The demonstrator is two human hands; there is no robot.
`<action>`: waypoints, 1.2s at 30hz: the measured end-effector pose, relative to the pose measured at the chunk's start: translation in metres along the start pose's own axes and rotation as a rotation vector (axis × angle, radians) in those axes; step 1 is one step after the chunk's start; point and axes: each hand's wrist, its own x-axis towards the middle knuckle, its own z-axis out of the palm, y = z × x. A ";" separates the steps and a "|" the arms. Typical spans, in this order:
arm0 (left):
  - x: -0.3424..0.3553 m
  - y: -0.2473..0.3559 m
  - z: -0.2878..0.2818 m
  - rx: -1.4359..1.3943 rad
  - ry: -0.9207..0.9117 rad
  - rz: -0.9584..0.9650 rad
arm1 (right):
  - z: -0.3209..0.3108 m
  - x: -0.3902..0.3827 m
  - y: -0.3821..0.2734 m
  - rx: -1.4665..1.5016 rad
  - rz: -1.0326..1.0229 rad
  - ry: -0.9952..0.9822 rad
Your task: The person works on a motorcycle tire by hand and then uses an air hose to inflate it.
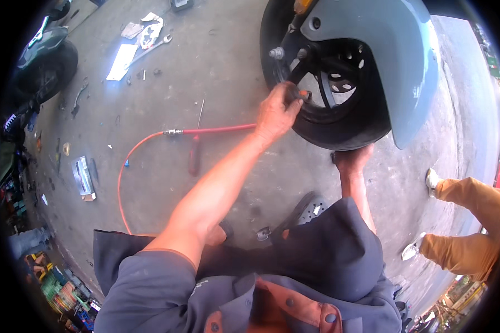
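Observation:
A scooter's front wheel fills the upper middle, its black tire (344, 139) under a pale blue-grey fender (411, 72). At the rim's near left side, my left hand (279, 111) is closed, its thumb and fingers pinching the end of a red air hose (222, 129). An orange tip shows at those fingers, beside the rim; its contact with the valve is hidden. The hose runs behind my wrist to a metal coupling (173, 132). Beneath the tire my right hand (354, 159) grips its lower edge, with the fingers partly hidden.
On the concrete lie a red-handled screwdriver (194, 155), a wrench (155, 50), a white sheet (121, 62) and a small box (84, 177). Another motorcycle (44, 66) stands at left. At right is a person in tan trousers (472, 222). My shoe (308, 210) is below the wheel.

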 end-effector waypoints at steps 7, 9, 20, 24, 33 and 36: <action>-0.010 0.034 0.018 -0.062 0.068 0.198 | -0.002 0.023 0.000 0.015 0.244 -0.318; -0.005 0.035 0.023 -0.040 0.110 0.256 | -0.015 0.040 -0.006 0.066 0.307 -0.352; 0.010 0.048 0.008 0.349 0.110 0.442 | 0.051 0.061 -0.006 -0.648 -0.223 -0.638; 0.011 0.050 0.020 0.287 -0.042 0.055 | 0.006 0.093 0.007 -0.495 0.192 -0.500; 0.010 0.046 0.019 0.056 0.072 0.244 | 0.023 0.072 0.003 -0.669 -0.348 -0.702; 0.009 0.047 0.015 0.164 0.039 0.124 | 0.039 0.056 0.000 -0.027 0.096 -0.599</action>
